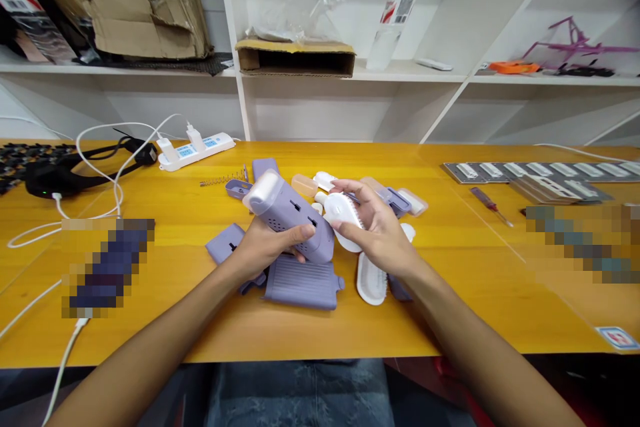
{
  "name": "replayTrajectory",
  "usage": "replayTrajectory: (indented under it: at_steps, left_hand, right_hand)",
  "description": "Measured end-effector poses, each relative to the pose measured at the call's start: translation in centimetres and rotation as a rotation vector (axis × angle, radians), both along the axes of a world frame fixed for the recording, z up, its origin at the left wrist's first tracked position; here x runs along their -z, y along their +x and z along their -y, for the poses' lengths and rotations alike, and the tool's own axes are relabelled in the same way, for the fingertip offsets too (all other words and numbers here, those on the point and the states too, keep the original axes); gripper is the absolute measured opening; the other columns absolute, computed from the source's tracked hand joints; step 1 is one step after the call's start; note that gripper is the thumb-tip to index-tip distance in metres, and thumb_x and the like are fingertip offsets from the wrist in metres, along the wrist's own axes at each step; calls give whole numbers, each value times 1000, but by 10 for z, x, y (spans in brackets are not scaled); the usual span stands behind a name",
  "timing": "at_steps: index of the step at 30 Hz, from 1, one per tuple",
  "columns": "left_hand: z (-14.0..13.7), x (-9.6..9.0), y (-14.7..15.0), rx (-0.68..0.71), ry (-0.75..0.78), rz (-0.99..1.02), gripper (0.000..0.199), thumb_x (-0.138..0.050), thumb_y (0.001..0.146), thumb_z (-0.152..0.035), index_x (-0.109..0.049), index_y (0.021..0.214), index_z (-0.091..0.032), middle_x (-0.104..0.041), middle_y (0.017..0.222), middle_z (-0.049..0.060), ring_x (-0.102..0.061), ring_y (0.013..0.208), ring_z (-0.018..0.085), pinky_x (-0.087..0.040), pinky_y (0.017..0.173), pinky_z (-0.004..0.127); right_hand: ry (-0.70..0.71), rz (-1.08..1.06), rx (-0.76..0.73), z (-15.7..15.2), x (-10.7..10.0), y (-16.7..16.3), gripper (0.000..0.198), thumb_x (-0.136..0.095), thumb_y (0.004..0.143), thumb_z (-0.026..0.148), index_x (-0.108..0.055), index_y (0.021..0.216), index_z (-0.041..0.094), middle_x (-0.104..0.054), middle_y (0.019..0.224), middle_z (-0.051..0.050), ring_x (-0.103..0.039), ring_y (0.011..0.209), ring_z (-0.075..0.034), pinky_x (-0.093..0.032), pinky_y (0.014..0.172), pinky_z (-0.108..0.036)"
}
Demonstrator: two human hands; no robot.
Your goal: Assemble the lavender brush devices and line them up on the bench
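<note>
A: Hands?
B: Left hand point(273, 240) wrapped around a lilac perforated plastic casing point(299, 210), thumb on top, casing tilted over the middle of the wooden table point(450, 307). Right hand point(377, 223) pinches a white oval plastic piece with a toothed edge point(343, 212) by the casing's right end. Hands apart. Can't tell if the two parts touch.

A: What could go wrong?
B: Drop, mainly. The oval looks smooth and is only pinched, so a small twist could let it fall among the loose parts. A shove on the casing's right end could turn it in the left hand. Pressing the teeth off-line might bend them. Low right wrist could knock the second white toothed oval point(373, 283), near right. Far left, a thin metal coil spring point(223, 180) would likely roll if bumped.

A: Counts?
B: Perforated casing, one, held. White toothed ovals, two: one held, one lying. Lilac ribbed plastic panel point(303, 283), one, near side. Spring, one. Screwdriver with a dark red handle point(493, 207), one, off right. White plastic power strip point(213, 143), one, far left, two white plugs in it. Small parts beyond the right hand: overlapped, no firm count.
</note>
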State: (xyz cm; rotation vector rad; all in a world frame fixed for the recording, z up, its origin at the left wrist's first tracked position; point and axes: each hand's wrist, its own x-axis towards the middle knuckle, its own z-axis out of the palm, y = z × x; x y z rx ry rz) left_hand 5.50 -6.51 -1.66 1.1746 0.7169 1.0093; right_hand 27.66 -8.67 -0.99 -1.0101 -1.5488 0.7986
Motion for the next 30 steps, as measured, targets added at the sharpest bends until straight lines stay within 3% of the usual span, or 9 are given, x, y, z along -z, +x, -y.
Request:
replayTrajectory:
  at_steps: [3,6,10,13,16,20,25,30]
  left_hand:
    - [1,0,1,26,22,5,57,-98,71,-57,-75,100,-15,-80,92,13,-72,63,20,-63,49,29]
    - [3,-4,1,51,53,-21,59,-98,69,-63,-75,95,-15,-77,81,10,-70,59,19,-61,50,29]
    - [6,-7,1,96,102,-79,61,-93,68,-73,-71,78,-17,-70,65,7,-65,51,17,-56,49,28]
    - [6,-6,0,97,140,-92,61,-88,73,-76,-69,76,-17,-68,61,6,-63,50,17,-52,51,27]
    - [5,-3,0,97,169,-96,60,-86,77,-75,-69,75,-18,-67,59,7,-63,51,17,-51,52,26]
    - [3,-1,-1,73,133,-58,58,-91,73,-72,-69,76,-18,-69,63,7,-63,51,17,-51,52,27]
    - [0,4,-1,25,79,-8,57,-92,73,-70,-73,86,-18,-75,76,9,-64,52,17,-56,52,29]
    - [-3,5,-3,2,95,-8,57,-91,73,-72,-70,79,-19,-70,66,5,-61,51,15,-54,50,27]
  right_hand:
    - [258,172,184,3,4,-10,38,-72,99,31,-63,137,30,-66,133,-11,-63,126,-32,-51,113,-56]
    - [350,281,159,8,6,-18,39,-70,104,34,-64,142,34,-67,137,-11,-64,128,-34,-51,114,-60]
    - [350,309,0,16,7,-20,51,-58,110,32,-52,161,34,-63,149,-13,-58,141,-35,-46,121,-63]
    - [328,356,-95,19,6,-16,60,-49,112,31,-40,170,38,-56,160,-11,-49,152,-35,-39,127,-66]
    - [312,353,-116,19,3,-11,61,-49,111,31,-41,171,41,-53,155,-11,-50,149,-35,-41,126,-66]
    - [268,267,-82,17,2,-12,56,-55,111,32,-50,165,42,-61,137,-10,-59,132,-33,-48,117,-62]
    - [178,78,-22,10,6,-15,47,-76,101,39,-69,148,36,-68,132,-9,-65,120,-30,-56,105,-52]
    - [151,184,5,9,2,-14,20,-79,100,36,-81,119,29,-72,115,-7,-68,110,-29,-54,99,-48]
